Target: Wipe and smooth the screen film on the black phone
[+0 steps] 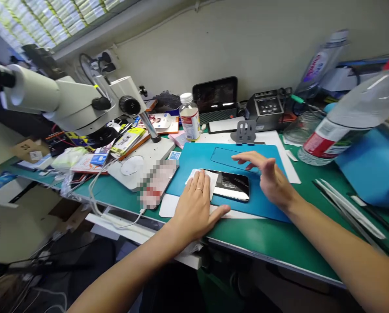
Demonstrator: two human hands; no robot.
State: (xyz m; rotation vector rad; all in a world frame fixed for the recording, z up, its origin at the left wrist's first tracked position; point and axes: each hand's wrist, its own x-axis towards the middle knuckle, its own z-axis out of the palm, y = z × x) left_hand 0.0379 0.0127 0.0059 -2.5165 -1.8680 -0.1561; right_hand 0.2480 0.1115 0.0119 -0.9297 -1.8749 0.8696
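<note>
A black smartphone (233, 183) lies screen up on the blue mat (191, 153), with light reflections on its glass. My left hand (196, 195) rests palm down over the phone's left end, fingers stretched flat on a white wipe (213, 177) that covers that part of the screen. Off the phone's right end, my right hand (273, 180) is raised above the mat, holding nothing, its thumb up and its fingers apart. A clear sheet with a thin dark outline, like a screen protector (225, 157), lies on the mat behind the phone.
A microscope (67, 100) stands at the left, beside a blurred-out device (157, 184) with a white cable. Behind the mat are a capped bottle (190, 119), a grey phone stand (246, 132) and a black control box (266, 108). Tweezers (347, 208) and a large bottle (341, 126) lie right.
</note>
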